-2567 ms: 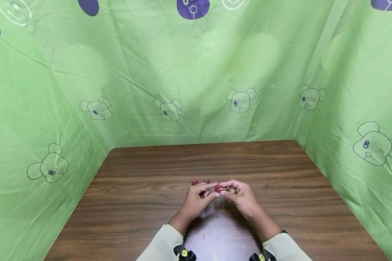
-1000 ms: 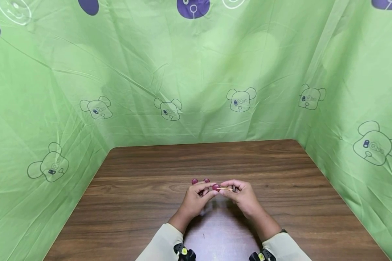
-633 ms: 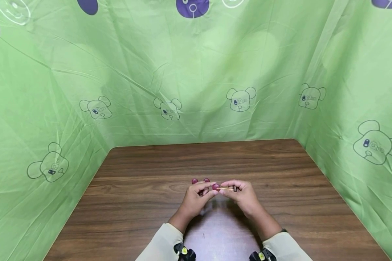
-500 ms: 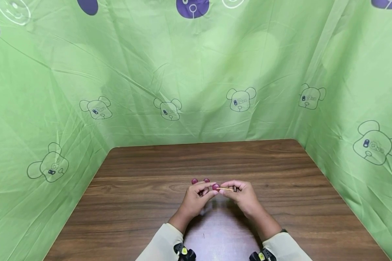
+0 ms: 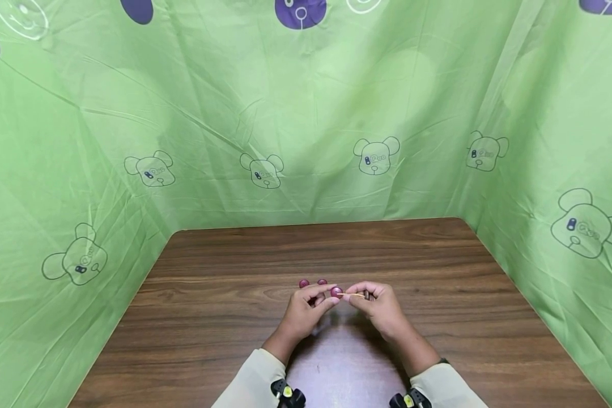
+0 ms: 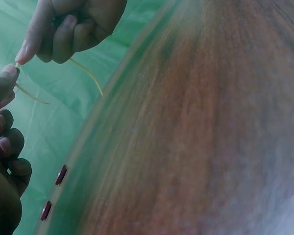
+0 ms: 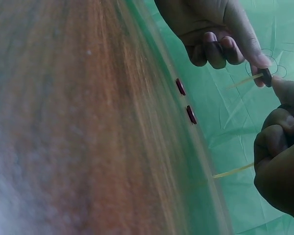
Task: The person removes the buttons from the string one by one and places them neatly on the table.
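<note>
My left hand [image 5: 303, 309] pinches a dark red, button-like disc [image 5: 336, 292] between thumb and index finger. In the right wrist view that disc [image 7: 266, 77] is seen edge-on, a short piece of yellow cord [image 7: 246, 81] sticking out on its left-hand side. My right hand [image 5: 379, 306] pinches the cord [image 5: 354, 294] close by on the right, fingertips right at the disc. Another length of cord [image 6: 88, 74] trails below the curled fingers of my right hand in the left wrist view. Something small and dark brown [image 5: 366, 294] shows within my right hand, mostly hidden by the fingers.
Two more dark red discs [image 5: 304, 283] [image 5: 322, 281] lie on the wood-grain table [image 5: 224, 255] just beyond my left hand. Green cloth [image 5: 316, 198] printed with bear heads hangs round the table's back and sides.
The disc and left fingertips have shifted slightly left. The cord, looped beside brown ring-like pieces at my right hand in the oldest frame, now runs nearly straight from the disc to that hand.
</note>
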`<state>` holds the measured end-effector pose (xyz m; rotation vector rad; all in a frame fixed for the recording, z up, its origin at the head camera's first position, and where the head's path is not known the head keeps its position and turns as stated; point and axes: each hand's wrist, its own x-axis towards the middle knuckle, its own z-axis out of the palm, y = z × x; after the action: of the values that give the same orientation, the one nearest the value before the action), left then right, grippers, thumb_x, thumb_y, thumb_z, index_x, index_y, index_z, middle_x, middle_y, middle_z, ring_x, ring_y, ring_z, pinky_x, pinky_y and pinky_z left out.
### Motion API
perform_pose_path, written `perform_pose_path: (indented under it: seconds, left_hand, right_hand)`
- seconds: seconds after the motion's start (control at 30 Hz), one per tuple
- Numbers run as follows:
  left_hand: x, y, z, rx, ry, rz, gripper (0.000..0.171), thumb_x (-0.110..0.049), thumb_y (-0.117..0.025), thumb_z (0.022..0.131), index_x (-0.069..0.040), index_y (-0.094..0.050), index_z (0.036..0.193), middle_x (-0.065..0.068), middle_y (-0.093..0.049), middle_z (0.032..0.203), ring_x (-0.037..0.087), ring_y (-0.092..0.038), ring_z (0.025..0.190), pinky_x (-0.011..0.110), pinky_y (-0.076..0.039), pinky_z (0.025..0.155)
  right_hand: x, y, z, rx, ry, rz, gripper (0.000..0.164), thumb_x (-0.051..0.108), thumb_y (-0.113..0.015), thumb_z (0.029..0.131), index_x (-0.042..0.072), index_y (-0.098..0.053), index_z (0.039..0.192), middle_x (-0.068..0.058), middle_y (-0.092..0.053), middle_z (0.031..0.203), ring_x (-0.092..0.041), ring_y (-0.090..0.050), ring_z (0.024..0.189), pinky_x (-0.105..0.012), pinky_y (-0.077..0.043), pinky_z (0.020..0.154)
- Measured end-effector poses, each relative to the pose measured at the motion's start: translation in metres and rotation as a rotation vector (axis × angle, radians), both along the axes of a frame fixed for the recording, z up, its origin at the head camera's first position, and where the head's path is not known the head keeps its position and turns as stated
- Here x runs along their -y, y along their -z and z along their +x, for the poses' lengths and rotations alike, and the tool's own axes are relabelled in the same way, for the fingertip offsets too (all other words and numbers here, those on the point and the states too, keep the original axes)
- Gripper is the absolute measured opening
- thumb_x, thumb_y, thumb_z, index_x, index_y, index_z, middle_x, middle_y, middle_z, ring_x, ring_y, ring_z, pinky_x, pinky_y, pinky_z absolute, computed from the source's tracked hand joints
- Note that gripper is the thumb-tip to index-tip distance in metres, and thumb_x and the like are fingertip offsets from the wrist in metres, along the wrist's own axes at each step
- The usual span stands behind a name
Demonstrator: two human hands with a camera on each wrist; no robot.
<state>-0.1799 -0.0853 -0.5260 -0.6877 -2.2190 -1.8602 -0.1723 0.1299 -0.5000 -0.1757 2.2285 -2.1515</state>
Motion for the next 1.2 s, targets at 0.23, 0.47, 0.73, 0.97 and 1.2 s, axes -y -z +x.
perform_pose_path:
  seconds: [0.23, 0.47, 0.73, 0.97, 1.2]
  left_hand:
    - [0.003, 0.005, -0.002, -0.009, -0.008, 0.015, 0.025, -0.005, -0.082, 0.096, 0.001, -0.081, 0.12, 0.01, -0.043, 0.063, 0.0, -0.038, 0.059, 0.015, -0.034, 0.056]
    - [0.004, 0.007, -0.004, 0.028, -0.034, 0.015, 0.027, -0.008, -0.083, 0.097, 0.0, -0.081, 0.123, 0.006, -0.046, 0.064, -0.004, -0.04, 0.054, 0.015, -0.035, 0.051]
    - [0.006, 0.01, -0.007, 0.051, -0.09, 0.016, 0.026, -0.009, -0.084, 0.095, -0.004, -0.082, 0.121, -0.003, -0.047, 0.066, -0.005, -0.039, 0.054, 0.014, -0.034, 0.05]
    - [0.007, 0.014, -0.011, 0.055, -0.142, 0.037, 0.023, -0.011, -0.087, 0.093, -0.005, -0.084, 0.116, -0.006, -0.046, 0.065, -0.004, -0.04, 0.053, 0.015, -0.035, 0.049]
    - [0.01, 0.016, -0.014, 0.023, -0.187, 0.018, 0.022, -0.012, -0.088, 0.092, -0.005, -0.085, 0.113, -0.005, -0.044, 0.065, -0.001, -0.039, 0.058, 0.015, -0.033, 0.055]
  right_hand:
    - [-0.002, -0.001, 0.0, 0.001, 0.02, 0.006, 0.02, 0.004, -0.084, 0.092, -0.012, -0.076, 0.101, 0.011, -0.048, 0.063, -0.003, -0.041, 0.058, -0.018, -0.033, 0.052]
    - [-0.005, -0.003, 0.0, 0.011, 0.034, -0.016, 0.02, 0.002, -0.082, 0.093, -0.014, -0.074, 0.104, 0.011, -0.049, 0.062, -0.002, -0.041, 0.056, -0.017, -0.033, 0.051]
    - [-0.007, -0.005, 0.0, 0.021, 0.044, -0.034, 0.02, 0.002, -0.082, 0.093, -0.013, -0.074, 0.104, 0.011, -0.05, 0.062, -0.003, -0.041, 0.055, -0.018, -0.034, 0.051]
    - [-0.007, -0.007, 0.0, 0.014, 0.064, -0.049, 0.02, 0.0, -0.081, 0.093, -0.015, -0.073, 0.104, 0.011, -0.049, 0.062, -0.003, -0.042, 0.055, -0.019, -0.035, 0.051]
    - [-0.007, -0.007, 0.0, 0.007, 0.086, -0.076, 0.02, -0.002, -0.08, 0.093, -0.016, -0.072, 0.104, 0.011, -0.049, 0.063, -0.003, -0.042, 0.056, -0.019, -0.035, 0.052]
